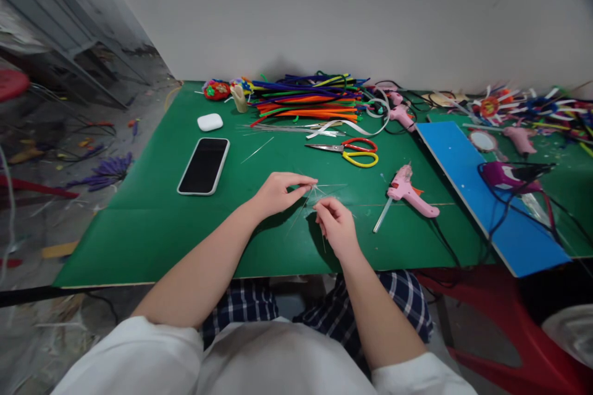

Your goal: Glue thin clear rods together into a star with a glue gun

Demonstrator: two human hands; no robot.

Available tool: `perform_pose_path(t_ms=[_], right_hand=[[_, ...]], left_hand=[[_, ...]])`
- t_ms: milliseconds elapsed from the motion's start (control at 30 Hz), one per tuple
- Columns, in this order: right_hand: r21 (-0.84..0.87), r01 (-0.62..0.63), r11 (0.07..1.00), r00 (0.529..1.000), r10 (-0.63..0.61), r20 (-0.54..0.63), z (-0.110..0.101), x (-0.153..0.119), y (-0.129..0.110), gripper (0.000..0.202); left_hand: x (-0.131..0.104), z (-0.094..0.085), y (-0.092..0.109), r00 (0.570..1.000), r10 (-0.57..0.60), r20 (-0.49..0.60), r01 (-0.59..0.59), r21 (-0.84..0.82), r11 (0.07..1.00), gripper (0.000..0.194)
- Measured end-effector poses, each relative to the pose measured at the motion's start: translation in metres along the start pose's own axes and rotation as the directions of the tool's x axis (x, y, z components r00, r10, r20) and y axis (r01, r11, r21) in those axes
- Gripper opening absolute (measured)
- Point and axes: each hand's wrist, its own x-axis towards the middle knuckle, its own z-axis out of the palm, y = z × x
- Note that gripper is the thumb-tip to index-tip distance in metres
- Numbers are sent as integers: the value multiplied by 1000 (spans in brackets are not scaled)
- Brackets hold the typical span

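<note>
You held a loose cluster of thin wires (315, 190) between the thumb and fingertips of your left hand (277, 192), over the middle of the green table (139, 228). They looked pale, silvery and straight, fanning out several ways from the pinch. Your right hand (337, 228), nearer and to the right, had its fingers drawn together, seemingly on these strands too, though they were too fine to follow clearly. Scissors (341, 148) lay on the far side, a pink glue gun (405, 188) to the right.
</note>
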Motion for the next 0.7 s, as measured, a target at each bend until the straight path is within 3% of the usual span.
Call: perform_pose_path(t_ms=[700], right_hand=[[-41, 9, 999, 999, -10, -35, 0, 0, -1, 17]], left_hand=[[0, -1, 1, 1000, 15, 5, -15, 2, 1000, 23]])
